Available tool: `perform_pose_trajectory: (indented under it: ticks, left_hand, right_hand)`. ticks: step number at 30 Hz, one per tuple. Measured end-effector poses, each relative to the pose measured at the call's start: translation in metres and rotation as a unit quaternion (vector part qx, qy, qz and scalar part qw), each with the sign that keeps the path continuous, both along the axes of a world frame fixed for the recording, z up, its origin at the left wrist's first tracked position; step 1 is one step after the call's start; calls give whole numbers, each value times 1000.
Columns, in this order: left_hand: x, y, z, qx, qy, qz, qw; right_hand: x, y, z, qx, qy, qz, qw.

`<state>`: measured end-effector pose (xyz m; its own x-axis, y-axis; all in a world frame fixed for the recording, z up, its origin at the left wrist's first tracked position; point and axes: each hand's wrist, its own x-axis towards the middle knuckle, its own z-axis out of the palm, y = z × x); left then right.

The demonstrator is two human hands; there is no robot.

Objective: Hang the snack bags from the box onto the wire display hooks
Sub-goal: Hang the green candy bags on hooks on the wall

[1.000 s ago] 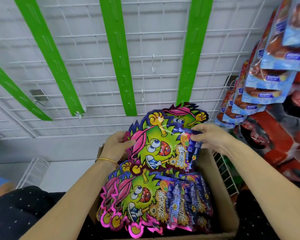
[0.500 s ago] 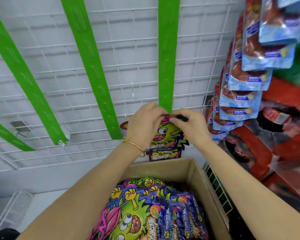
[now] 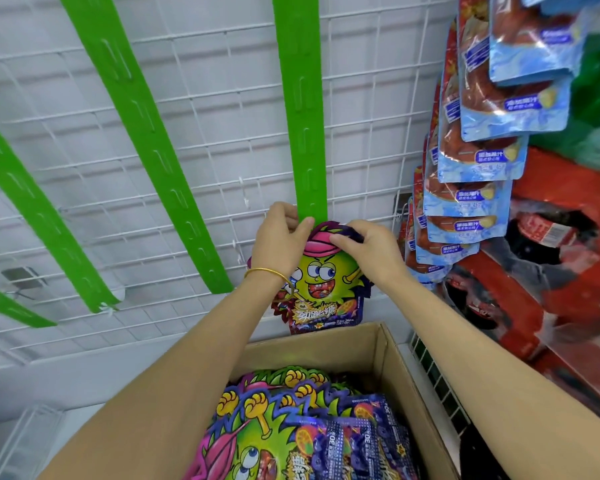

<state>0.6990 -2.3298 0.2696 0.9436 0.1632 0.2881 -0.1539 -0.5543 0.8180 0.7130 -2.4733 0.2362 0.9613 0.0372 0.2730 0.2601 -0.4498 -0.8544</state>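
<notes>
grid (image 3: 187, 98): white wire wall, the hanging spot
box (image 3: 388, 368): right below it, lots of bags (image 3: 291, 427) inside
bag (image 3: 323, 278): flat against grid, under green strip (image 3: 302, 116)
left hand (image 3: 278, 240): pinches bag's top, probably lining up the hole
right hand (image 3: 364, 249): same, close beside

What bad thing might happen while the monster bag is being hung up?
The snack bag is only pinched at its top by the left hand and right hand, at the bottom end of the green strip. If it is not properly caught there when they let go, it may drop toward the box. The right hand is also near the hanging blue bags and might knock them.
</notes>
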Motion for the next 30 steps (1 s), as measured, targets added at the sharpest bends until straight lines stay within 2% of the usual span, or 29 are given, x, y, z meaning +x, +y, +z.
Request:
perform_pose_trajectory:
  ticks: [4, 11, 19, 25, 30]
  left_hand:
    - [5, 1, -3, 53, 6, -25, 998]
    - [7, 1, -4, 24, 15, -33, 999]
    - [8, 2, 1, -24, 48, -35, 998]
    - [7, 3, 1, -92, 44, -51, 993]
    - [7, 6, -3, -65, 25, -46, 997]
  right_hand:
    - [4, 2, -3, -37, -10, -14, 999]
    - [2, 8, -2, -91, -66, -60, 992]
    - [-1, 18, -5, -187, -182, -141, 955]
    - [2, 18, -9, -183, -150, -111, 965]
    - [2, 16, -18, -156, -125, -80, 977]
